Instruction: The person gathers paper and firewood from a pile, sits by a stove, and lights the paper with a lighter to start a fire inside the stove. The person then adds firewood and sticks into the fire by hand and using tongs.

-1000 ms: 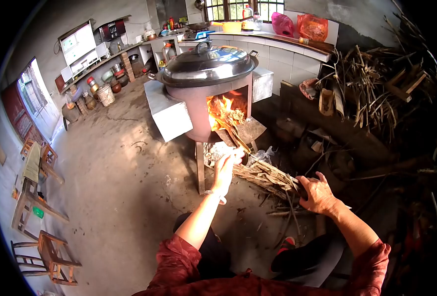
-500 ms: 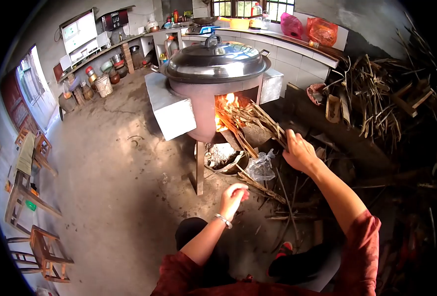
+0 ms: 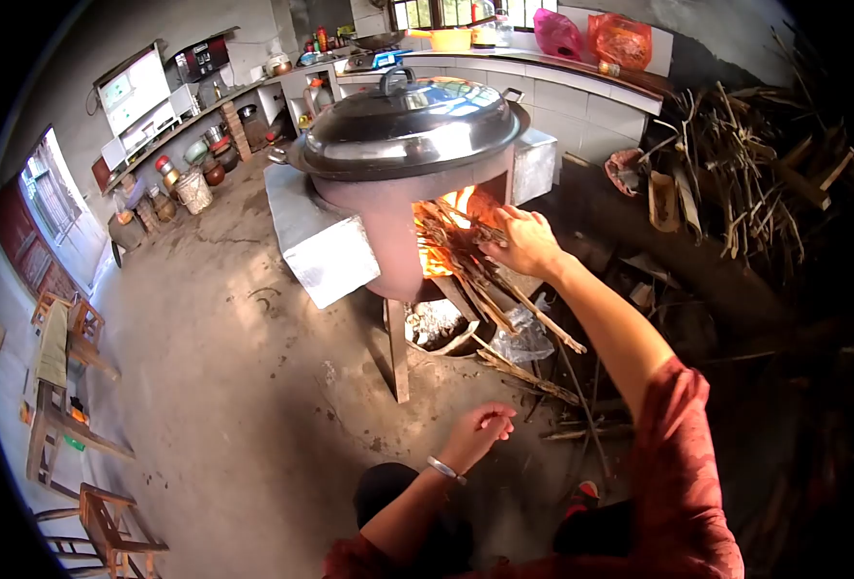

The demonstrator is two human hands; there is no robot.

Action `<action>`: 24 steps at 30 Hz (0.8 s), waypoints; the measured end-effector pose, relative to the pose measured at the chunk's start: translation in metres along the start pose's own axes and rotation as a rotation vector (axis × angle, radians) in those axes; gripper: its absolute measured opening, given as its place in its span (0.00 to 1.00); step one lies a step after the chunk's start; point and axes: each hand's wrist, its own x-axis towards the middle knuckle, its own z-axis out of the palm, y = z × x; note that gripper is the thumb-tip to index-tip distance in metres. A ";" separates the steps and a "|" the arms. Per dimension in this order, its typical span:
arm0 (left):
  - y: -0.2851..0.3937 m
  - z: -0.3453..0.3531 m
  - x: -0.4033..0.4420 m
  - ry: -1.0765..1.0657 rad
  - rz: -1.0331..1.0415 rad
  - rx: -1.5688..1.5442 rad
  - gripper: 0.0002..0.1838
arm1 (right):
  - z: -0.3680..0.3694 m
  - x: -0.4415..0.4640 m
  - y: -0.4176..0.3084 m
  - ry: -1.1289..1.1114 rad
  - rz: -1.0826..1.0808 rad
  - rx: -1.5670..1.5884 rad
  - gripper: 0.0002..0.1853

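My right hand (image 3: 526, 243) is at the mouth of the round stove (image 3: 388, 227), its fingers closed on the ends of a bundle of dry sticks (image 3: 485, 234). Flames (image 3: 458, 206) burn around the sticks inside the opening. Other longer sticks (image 3: 533, 314) jut out below my hand, slanting toward the floor. A large lidded metal pot (image 3: 408, 135) sits on top of the stove. My left hand (image 3: 478, 434) hangs in front of my knees with its fingers curled in, nothing seen in it, and a silver bracelet (image 3: 446, 470) circles the wrist.
Below the opening lies an ash pan (image 3: 434, 326), with a clear plastic bag (image 3: 523, 338) beside it. Loose sticks (image 3: 581, 415) litter the floor at right. A big pile of firewood (image 3: 736, 174) stands behind. A tiled counter (image 3: 581, 92) runs along the back; wooden chairs (image 3: 109, 526) are at left.
My right hand has moved forward and left to the stove mouth, pushing the sticks deeper into the fire. My left hand is slightly lower and farther right, still curled. The view has shifted slightly.
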 end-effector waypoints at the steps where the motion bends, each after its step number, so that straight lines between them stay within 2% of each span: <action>1: -0.002 -0.001 0.001 -0.001 0.000 0.028 0.08 | -0.009 -0.019 0.009 0.070 -0.038 -0.054 0.32; 3: -0.009 -0.002 0.000 -0.011 -0.011 0.096 0.08 | -0.054 -0.070 0.016 0.089 -0.131 0.003 0.21; 5: -0.009 -0.001 -0.003 -0.012 -0.007 0.108 0.08 | -0.091 -0.128 0.025 -0.003 -0.084 0.073 0.14; 6: -0.008 -0.001 -0.004 -0.021 -0.026 0.144 0.08 | -0.109 -0.163 0.028 0.061 -0.068 0.119 0.12; 10: -0.025 0.000 -0.003 -0.098 -0.115 0.240 0.09 | -0.153 -0.317 0.066 0.064 0.245 0.056 0.06; 12: -0.035 0.001 -0.002 -0.145 -0.183 0.242 0.11 | -0.149 -0.425 0.103 -0.044 0.439 -0.058 0.07; 13: -0.033 0.004 -0.003 -0.167 -0.209 0.274 0.11 | -0.142 -0.494 0.124 -0.192 0.600 -0.125 0.12; 14: -0.032 0.009 -0.003 -0.188 -0.238 0.305 0.11 | -0.121 -0.596 0.153 -0.279 0.617 -0.355 0.19; 15: -0.031 0.012 -0.004 -0.208 -0.265 0.332 0.12 | -0.139 -0.642 0.146 -0.547 0.813 -0.334 0.21; 16: -0.038 0.011 -0.001 -0.229 -0.295 0.376 0.13 | -0.150 -0.693 0.137 -0.705 0.943 -0.353 0.21; 18: -0.043 0.013 0.001 -0.235 -0.335 0.424 0.13 | -0.176 -0.786 0.111 -0.886 1.137 -0.424 0.20; 20: -0.051 0.014 0.005 -0.250 -0.369 0.443 0.14 | -0.197 -0.834 0.086 -0.899 1.235 -0.459 0.20; 24: -0.059 0.009 0.006 -0.244 -0.374 0.487 0.13 | -0.213 -0.873 0.069 -0.744 1.289 -0.536 0.19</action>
